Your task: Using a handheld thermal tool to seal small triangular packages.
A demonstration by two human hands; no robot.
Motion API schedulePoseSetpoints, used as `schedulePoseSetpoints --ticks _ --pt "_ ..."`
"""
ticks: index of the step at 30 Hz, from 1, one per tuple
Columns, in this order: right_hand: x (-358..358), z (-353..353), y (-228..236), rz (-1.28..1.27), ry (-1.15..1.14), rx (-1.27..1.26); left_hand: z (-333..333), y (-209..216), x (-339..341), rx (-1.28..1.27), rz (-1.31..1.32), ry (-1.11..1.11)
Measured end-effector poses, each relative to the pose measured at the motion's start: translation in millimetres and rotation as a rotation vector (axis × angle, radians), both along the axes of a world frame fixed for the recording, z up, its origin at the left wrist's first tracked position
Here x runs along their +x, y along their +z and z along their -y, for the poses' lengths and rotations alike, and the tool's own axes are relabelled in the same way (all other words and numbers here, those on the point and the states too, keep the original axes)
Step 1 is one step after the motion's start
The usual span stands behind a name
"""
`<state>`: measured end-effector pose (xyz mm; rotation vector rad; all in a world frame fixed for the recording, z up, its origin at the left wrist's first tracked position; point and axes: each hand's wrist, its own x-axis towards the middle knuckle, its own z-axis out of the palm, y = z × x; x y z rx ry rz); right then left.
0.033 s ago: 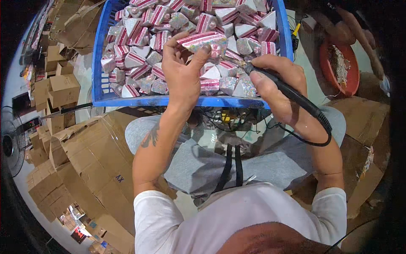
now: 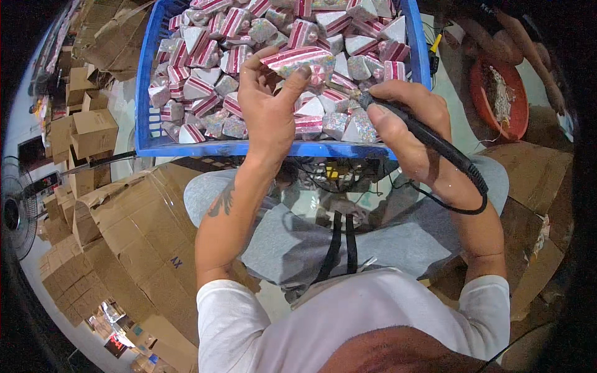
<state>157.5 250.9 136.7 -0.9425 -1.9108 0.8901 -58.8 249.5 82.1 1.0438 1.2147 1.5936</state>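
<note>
My left hand (image 2: 270, 102) grips a toy cake slice (image 2: 301, 62) between thumb and fingers, above the blue crate's contents. The slice has pink and white stripes, a speckled glittery face and a small pink swirl on it. My right hand (image 2: 410, 118) is closed around a black, corded, pen-shaped tool (image 2: 429, 140) like a soldering iron. Its metal tip points left, below and right of the held slice, and seems apart from it. Under both hands lie many similar slices (image 2: 208, 87), heaped in the blue plastic crate (image 2: 249, 149).
Flattened cardboard (image 2: 134, 224) and small boxes (image 2: 93, 133) lie to the left, with a fan (image 2: 12, 211) at the far left edge. At upper right stands a red basin (image 2: 519, 115) with pale pieces, beside another person's arm (image 2: 538, 62). The tool's cord (image 2: 457, 210) loops under my right wrist.
My hands, the slice and the tool hold their places. Only the other person's arm at upper right has shifted slightly.
</note>
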Motion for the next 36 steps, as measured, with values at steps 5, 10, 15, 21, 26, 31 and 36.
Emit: schedulePoseSetpoints --ticks 5,10,15,21,26,31,36 --pt "0 0 -1 0.020 0.000 0.026 -1 -3 0 0.009 -0.015 -0.006" --pt "3 2 6 -0.008 -0.009 -0.014 0 -2 -2 -0.047 0.058 -0.023" --pt "4 5 6 -0.067 -0.058 0.022 0 0 -3 -0.062 0.080 -0.008" --pt "0 3 3 -0.039 -0.041 -0.013 -1 -1 -2 -0.050 0.073 -0.004" --pt "0 1 0 -0.028 -0.043 -0.011 0 -4 -1 -0.034 0.047 -0.016" --pt "6 6 11 -0.063 -0.065 -0.005 -1 2 0 -0.063 0.123 -0.041" --pt "15 4 8 -0.272 -0.205 -0.115 1 6 -5 -0.119 0.206 -0.056"
